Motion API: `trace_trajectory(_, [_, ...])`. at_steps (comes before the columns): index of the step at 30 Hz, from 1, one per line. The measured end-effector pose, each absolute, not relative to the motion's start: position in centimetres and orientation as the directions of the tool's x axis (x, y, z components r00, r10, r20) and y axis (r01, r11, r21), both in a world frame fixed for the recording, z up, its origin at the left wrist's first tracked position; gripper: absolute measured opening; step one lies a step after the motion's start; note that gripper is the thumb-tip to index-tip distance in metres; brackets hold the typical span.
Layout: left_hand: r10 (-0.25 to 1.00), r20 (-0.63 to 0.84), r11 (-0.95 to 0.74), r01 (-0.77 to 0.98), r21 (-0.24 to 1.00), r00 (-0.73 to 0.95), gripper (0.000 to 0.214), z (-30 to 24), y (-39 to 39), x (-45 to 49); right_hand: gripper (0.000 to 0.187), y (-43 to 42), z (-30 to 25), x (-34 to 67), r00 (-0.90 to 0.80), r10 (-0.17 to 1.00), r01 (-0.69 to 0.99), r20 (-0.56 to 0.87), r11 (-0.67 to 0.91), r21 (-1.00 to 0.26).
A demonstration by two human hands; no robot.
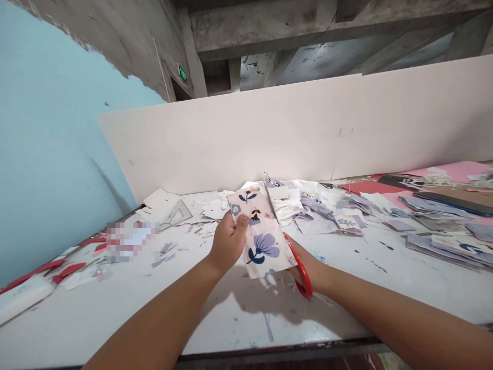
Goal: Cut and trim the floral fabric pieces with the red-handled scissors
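Observation:
A rectangular piece of white floral fabric with purple and navy flowers is held up over the table, gripped near its left edge by my left hand, thumb on the front. My right hand is closed on a pair of scissors with red handles. Along the fabric's right edge the blade runs upward and away from me. Much of my right hand's fingers is hidden behind the fabric and the handle.
A white table carries scraps behind my hands. Stacked fabric pieces and a dark flat device lie right. At left are a clear set square, red scraps and a blurred patch. A white panel stands behind.

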State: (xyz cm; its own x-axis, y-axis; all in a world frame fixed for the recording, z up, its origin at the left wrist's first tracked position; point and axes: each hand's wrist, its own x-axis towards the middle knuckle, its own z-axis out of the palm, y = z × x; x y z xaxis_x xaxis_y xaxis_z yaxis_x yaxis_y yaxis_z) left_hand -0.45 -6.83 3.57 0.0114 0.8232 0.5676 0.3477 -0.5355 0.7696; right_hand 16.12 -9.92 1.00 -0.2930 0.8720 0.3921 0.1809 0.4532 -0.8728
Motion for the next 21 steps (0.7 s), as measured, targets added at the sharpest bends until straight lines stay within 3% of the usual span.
trace_trajectory(10, [0.820, 0.572, -0.536, 0.357, 0.765, 0.005, 0.027, 3.7, -6.9, -0.4, 0.022, -9.4, 0.1, 16.2, -0.253, 0.917, 0.193, 0.309, 0.361, -0.912])
trace_trajectory(16, [0.815, 0.579, -0.546, 0.369, 0.752, 0.025, 0.025, 3.7, -6.9, -0.4, 0.012, -9.0, -0.3, 16.2, -0.185, 0.936, 0.268, 0.299, 0.341, -0.901])
trace_trajectory(21, [0.828, 0.560, -0.522, 0.386, 0.760, 0.018, 0.027, 3.3, -6.7, -0.3, 0.004, -9.1, -0.3, 16.0, -0.137, 0.961, 0.187, 0.242, 0.265, -0.946])
